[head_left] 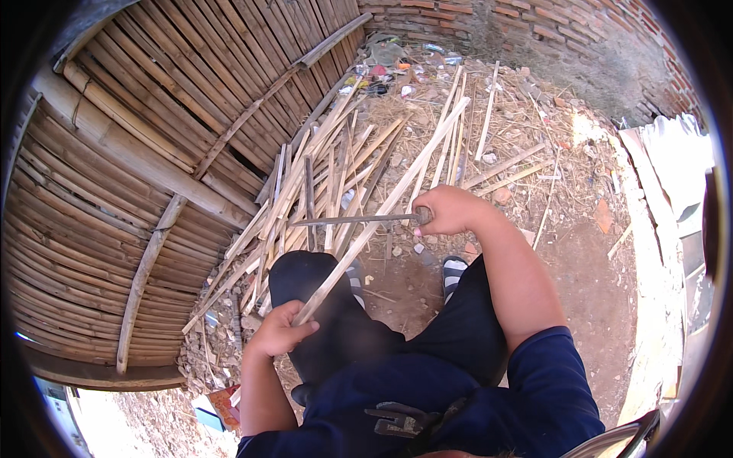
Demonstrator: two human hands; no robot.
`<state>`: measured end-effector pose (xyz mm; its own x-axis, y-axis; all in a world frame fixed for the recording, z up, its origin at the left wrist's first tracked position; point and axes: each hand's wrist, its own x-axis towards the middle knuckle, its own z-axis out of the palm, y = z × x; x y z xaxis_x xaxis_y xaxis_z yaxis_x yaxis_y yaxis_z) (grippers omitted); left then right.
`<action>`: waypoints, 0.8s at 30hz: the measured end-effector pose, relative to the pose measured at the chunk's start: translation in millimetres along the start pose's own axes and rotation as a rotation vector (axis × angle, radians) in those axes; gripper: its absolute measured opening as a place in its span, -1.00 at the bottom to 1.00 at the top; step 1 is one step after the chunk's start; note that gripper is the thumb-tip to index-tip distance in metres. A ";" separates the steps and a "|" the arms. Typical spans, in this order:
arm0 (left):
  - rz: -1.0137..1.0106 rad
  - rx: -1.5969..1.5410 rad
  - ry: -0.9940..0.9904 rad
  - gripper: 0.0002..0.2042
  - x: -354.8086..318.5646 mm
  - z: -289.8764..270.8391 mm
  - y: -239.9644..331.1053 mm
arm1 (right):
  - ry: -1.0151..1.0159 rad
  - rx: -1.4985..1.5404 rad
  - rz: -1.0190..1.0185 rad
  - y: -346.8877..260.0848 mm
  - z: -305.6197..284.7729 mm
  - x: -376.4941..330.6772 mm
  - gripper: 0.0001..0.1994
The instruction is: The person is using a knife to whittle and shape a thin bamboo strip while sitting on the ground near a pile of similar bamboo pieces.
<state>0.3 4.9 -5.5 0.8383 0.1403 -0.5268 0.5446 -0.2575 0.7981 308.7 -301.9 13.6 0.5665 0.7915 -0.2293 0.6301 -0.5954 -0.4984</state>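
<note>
A long, pale bamboo strip [418, 166] slants from my lap up to the far right. Its near end is in my left hand [279, 331], which is closed around it beside my left knee. My right hand [452, 209] is wrapped round the short handle of a long, narrow-bladed knife [328, 221]. The dark blade points left and crosses the strip partway along its length. Whether the two touch there, I cannot tell. Beyond my left knee lies a loose heap of bamboo strips [317, 183], pale and brown.
A bamboo slat wall [114, 164] rises on the left, and a brick wall [534, 34] closes off the back. Dry straw, rubble and litter [393, 70] cover the far ground. Several more strips lie right of the heap. My sandalled feet [453, 273] rest on bare earth.
</note>
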 end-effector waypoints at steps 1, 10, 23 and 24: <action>-0.001 0.001 0.002 -0.80 -0.3 -0.5 -0.2 | 0.028 0.035 0.017 11.3 -0.5 2.2 -0.36; 0.012 -0.006 -0.003 -0.79 2.1 0.9 -1.1 | 0.285 0.143 0.273 54.6 -16.9 -10.0 -0.28; 0.001 0.014 0.022 -0.80 -2.6 2.2 2.2 | 0.088 0.062 0.006 23.0 -2.8 -1.7 -0.44; 0.004 0.015 0.024 -0.80 -1.9 1.9 0.5 | 0.129 0.073 0.056 29.7 -4.6 -1.4 -0.41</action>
<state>-1.0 2.7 -4.7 0.8409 0.1624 -0.5162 0.5411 -0.2722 0.7957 329.0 -321.3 3.0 0.6661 0.7304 -0.1510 0.5580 -0.6224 -0.5489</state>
